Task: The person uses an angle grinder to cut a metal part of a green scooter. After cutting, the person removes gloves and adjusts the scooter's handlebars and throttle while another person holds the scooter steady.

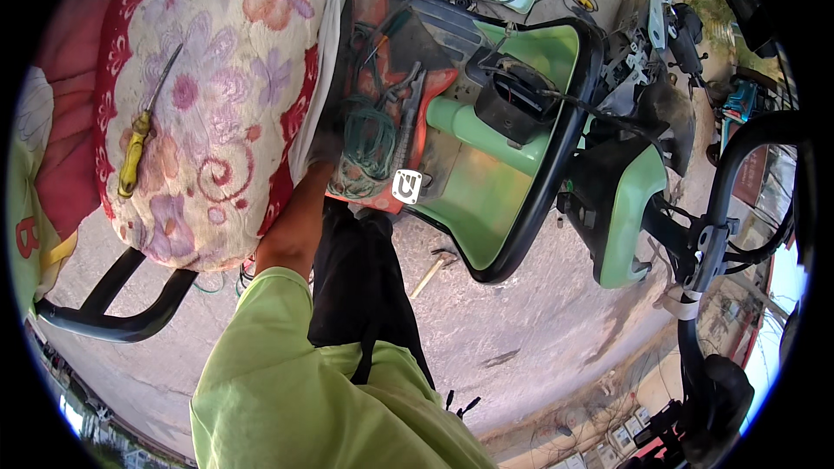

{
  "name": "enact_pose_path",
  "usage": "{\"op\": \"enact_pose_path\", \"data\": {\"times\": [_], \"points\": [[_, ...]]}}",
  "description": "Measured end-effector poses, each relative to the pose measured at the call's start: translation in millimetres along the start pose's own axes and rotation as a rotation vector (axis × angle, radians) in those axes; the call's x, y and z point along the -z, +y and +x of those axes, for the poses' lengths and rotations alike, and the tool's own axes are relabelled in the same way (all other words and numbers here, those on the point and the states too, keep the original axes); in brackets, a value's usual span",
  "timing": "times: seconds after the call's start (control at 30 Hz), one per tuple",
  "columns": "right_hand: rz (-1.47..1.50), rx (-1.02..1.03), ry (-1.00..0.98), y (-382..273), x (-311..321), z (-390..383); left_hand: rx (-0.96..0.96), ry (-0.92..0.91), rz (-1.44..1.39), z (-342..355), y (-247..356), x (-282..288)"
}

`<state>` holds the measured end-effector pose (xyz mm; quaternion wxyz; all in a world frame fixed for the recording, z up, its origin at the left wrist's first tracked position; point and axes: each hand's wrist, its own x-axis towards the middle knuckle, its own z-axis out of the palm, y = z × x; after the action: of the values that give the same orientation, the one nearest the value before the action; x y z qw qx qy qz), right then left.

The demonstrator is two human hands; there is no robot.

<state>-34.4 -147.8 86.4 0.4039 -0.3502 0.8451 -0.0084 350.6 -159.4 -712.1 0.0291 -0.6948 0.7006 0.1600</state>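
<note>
Beside the right edge of the flower-covered seat [187, 78], my left hand [325, 149] is down in a narrow shaded place, between this edge and the red tool bag [441, 78]. Of my fingers I cannot tell if they are spread, pressed together or pinching something, because shadow hides them. My right hand is out of the view.

The coil of green wire [369, 135] lies directly to the right of my left fingers, just beside them, so the left is the hand nearer to it. It is on the red tool bag, by the left edge and toward the lower left corner. Its long axis goes up and down the view, more or less along the seat's right edge, thus across the direction from my fingers to it. Being a loose bundle, it has no clear end which points anywhere.

Farther right, past the coil, a long metal tool [406, 130] lies lengthwise, with its upper end leaning a little to the right. On the seat, near the left edge, a yellow-handled screwdriver [136, 143] points its tip upward and to the right, well apart from my left hand.
</note>
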Motion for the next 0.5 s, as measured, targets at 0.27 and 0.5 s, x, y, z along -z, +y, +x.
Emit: {"op": "enact_pose_path", "data": {"times": [0.27, 0.5], "points": [[-0.008, 0.017, 0.011, 0, 0, -1, -0.056, 0.139, -0.335, -3, 9, 18], [-0.022, 0.03, 0.008, -2, 0, 3, -0.069, 0.167, -0.339, -6, 6, 10]]}}
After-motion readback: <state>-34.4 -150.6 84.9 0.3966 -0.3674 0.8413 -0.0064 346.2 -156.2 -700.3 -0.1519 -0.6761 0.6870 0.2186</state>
